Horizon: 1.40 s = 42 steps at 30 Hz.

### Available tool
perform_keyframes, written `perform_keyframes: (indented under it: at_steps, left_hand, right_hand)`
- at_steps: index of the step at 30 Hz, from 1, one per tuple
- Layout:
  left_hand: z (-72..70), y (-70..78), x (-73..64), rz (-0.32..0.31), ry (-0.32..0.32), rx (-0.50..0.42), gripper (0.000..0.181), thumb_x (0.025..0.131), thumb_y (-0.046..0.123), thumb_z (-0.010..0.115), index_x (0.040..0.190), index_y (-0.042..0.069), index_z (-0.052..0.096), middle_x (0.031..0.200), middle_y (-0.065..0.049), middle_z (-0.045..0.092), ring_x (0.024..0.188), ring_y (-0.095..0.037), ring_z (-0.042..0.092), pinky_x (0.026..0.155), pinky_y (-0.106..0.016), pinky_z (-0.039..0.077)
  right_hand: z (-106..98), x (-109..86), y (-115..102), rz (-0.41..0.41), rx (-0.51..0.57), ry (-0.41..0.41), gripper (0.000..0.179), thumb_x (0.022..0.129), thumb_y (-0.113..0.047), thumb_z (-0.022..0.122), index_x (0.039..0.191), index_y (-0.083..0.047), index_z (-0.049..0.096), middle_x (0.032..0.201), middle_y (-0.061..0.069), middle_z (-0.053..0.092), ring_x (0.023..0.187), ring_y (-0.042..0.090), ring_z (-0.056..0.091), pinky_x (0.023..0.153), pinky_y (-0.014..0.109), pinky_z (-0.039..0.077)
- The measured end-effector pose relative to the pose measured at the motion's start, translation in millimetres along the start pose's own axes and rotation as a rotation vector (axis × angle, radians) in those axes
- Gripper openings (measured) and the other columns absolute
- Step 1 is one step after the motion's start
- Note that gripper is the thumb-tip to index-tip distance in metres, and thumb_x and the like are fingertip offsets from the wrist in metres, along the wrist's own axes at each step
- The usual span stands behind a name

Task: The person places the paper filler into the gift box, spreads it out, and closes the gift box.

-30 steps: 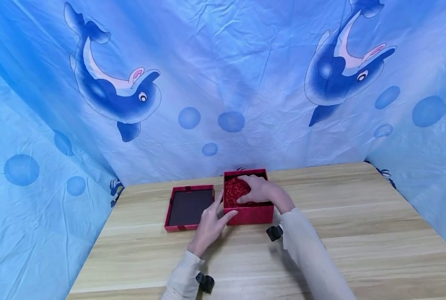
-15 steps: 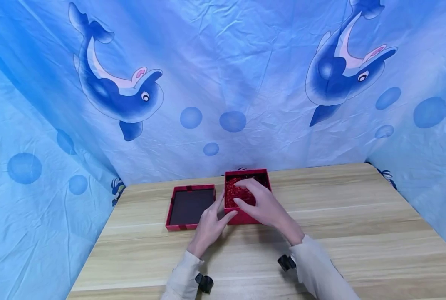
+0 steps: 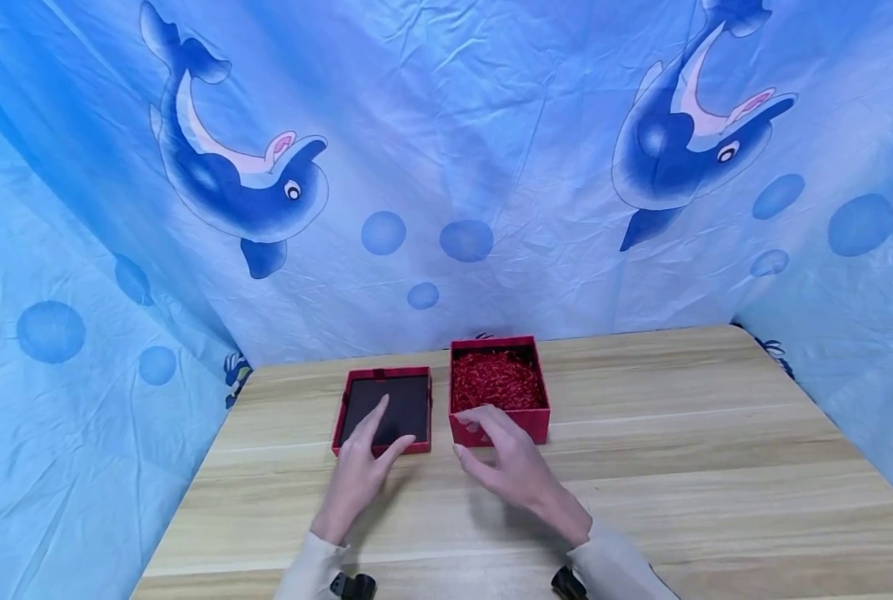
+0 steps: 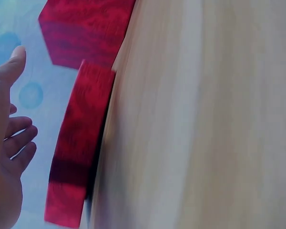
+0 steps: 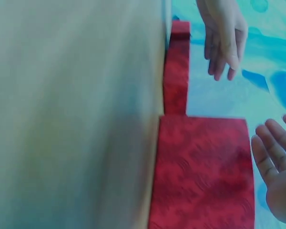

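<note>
A red box stands with its top uncovered, and red shredded paper fills its inside. Left of it lies the box lid, turned upside down with its dark inner face up. My left hand hovers over the lid's front edge, thumb and fingers spread, holding nothing. In the left wrist view that hand is at the left border, beside the lid's red side wall. My right hand is in front of the box, fingers loosely bent and nothing in them. The right wrist view has the box's patterned red side next to that hand.
Box and lid rest near the back edge of a wooden table, with a narrow gap between them. Behind the table hangs a blue curtain printed with dolphins. A small black camera is on the left wrist.
My right hand has withdrawn from the shredded paper, back toward the front of the box. My left hand has let go of the box's left side and moved left over the lid.
</note>
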<state>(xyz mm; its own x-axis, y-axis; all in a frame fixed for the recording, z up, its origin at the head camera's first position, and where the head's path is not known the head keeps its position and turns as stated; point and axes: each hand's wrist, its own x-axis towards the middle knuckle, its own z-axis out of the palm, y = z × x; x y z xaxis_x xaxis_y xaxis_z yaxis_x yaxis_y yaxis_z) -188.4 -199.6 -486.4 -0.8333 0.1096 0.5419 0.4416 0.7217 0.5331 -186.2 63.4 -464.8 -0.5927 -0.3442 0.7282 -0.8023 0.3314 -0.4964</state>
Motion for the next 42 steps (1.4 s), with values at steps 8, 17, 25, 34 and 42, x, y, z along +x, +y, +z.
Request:
perform_keyframes:
  at_steps: [8, 17, 25, 34, 42]
  left_hand:
    - [-18.2, -16.9, -14.1, -0.083, -0.001, 0.028, 0.077, 0.094, 0.029, 0.079, 0.157, 0.004, 0.043, 0.157, -0.020, 0.045, 0.142, -0.042, 0.043, 0.111, -0.060, 0.037]
    - [-29.9, -30.8, -24.9, -0.167, -0.019, 0.056, 0.082, 0.094, 0.033, 0.078, 0.158, 0.000, 0.039, 0.161, -0.021, 0.038, 0.145, -0.043, 0.038, 0.113, -0.060, 0.035]
    - [-33.5, -40.5, -27.2, -0.308, -0.062, 0.035, 0.092, 0.094, 0.040, 0.077, 0.162, 0.002, 0.029, 0.163, -0.024, 0.033, 0.147, -0.044, 0.035, 0.115, -0.059, 0.033]
    - [-35.0, -50.3, -24.4, -0.406, -0.129, 0.031, 0.099, 0.094, 0.046, 0.076, 0.162, -0.001, 0.024, 0.160, -0.030, 0.031, 0.146, -0.048, 0.032, 0.116, -0.059, 0.032]
    - [-34.7, -59.4, -22.9, -0.421, -0.135, 0.025, 0.099, 0.091, 0.046, 0.078, 0.162, -0.002, 0.028, 0.154, -0.034, 0.038, 0.142, -0.047, 0.039, 0.113, -0.059, 0.037]
  right_hand:
    - [22, -10.0, -11, 0.186, 0.114, -0.007, 0.046, 0.093, -0.010, 0.075, 0.137, -0.008, 0.060, 0.125, 0.005, 0.065, 0.113, 0.022, 0.062, 0.086, 0.043, 0.058]
    - [40, -12.5, -17, 0.315, 0.129, -0.109, 0.059, 0.095, -0.022, 0.076, 0.148, -0.007, 0.054, 0.142, 0.007, 0.060, 0.126, 0.023, 0.059, 0.099, 0.046, 0.054]
    - [63, -11.3, -15, 0.394, 0.182, -0.109, 0.070, 0.097, -0.025, 0.076, 0.154, -0.003, 0.044, 0.153, 0.015, 0.051, 0.128, 0.037, 0.059, 0.104, 0.049, 0.049]
    - [90, -6.9, -9, 0.464, 0.170, -0.052, 0.076, 0.096, -0.023, 0.076, 0.157, 0.002, 0.038, 0.154, 0.019, 0.047, 0.125, 0.036, 0.060, 0.101, 0.047, 0.052]
    - [107, -1.7, -1, 0.524, 0.114, -0.082, 0.082, 0.096, -0.021, 0.075, 0.157, 0.010, 0.030, 0.161, 0.028, 0.034, 0.143, 0.037, 0.043, 0.114, 0.050, 0.038]
